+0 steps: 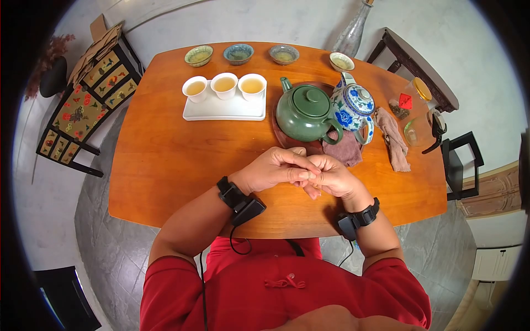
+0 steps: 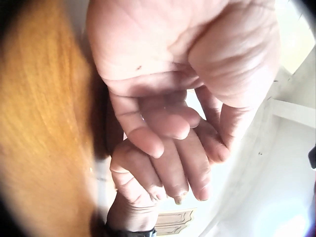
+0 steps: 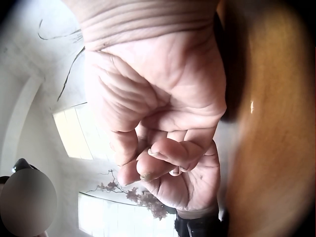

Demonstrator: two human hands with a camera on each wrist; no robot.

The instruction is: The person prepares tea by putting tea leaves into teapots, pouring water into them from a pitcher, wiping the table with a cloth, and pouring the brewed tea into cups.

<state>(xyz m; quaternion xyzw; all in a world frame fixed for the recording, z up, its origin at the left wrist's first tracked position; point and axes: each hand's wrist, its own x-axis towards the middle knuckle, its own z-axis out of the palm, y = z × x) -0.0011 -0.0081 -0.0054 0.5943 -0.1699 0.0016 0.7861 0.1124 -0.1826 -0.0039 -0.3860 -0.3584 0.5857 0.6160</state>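
Note:
Over the front of the wooden table, my left hand [image 1: 274, 168] and right hand [image 1: 335, 175] meet at the fingertips, with thumbs and index fingers touching. In the left wrist view the other fingers of the left hand [image 2: 182, 64] hang loosely curled over those of the right. The right wrist view shows the right hand's fingers [image 3: 173, 150] bent loosely too, and no object shows between the hands. Just beyond them are a green lidded teapot [image 1: 309, 107] and a folded brown cloth [image 1: 343, 151], on a round brown tray [image 1: 282, 132].
Left of the teapot, three white cups [image 1: 224, 84] of pale tea stand on a white tray [image 1: 223, 113]. A blue-and-white teapot [image 1: 353, 102], a second cloth [image 1: 393, 143], a yellow-lidded jar [image 1: 408, 99] and a glass pitcher [image 1: 419, 132] are at right. Several small bowls [image 1: 238, 54] line the far edge.

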